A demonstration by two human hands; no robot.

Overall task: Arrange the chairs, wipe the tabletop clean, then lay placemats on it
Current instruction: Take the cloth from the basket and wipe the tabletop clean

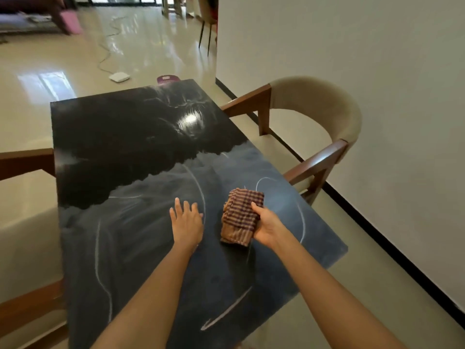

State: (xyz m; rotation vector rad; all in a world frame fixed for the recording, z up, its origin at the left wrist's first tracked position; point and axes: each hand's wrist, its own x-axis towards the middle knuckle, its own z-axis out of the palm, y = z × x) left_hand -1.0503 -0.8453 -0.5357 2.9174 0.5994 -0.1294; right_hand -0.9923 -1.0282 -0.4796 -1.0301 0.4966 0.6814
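A dark marbled tabletop (130,152) with white veins fills the middle of the view. My right hand (268,224) grips a folded brown and purple striped cloth (240,215) just above the table's near right part. My left hand (186,221) lies flat on the tabletop with its fingers spread, a short way left of the cloth. A chair (324,107) with a beige curved back and wooden arms stands at the table's right side, tucked close. Wooden arms of another chair (25,162) show at the left edge.
A white wall (352,59) with a black skirting runs along the right, close behind the beige chair. On the glossy floor beyond the table lie a white device with a cable (118,77) and a purple object (168,79). Dark chair legs (205,36) stand far back.
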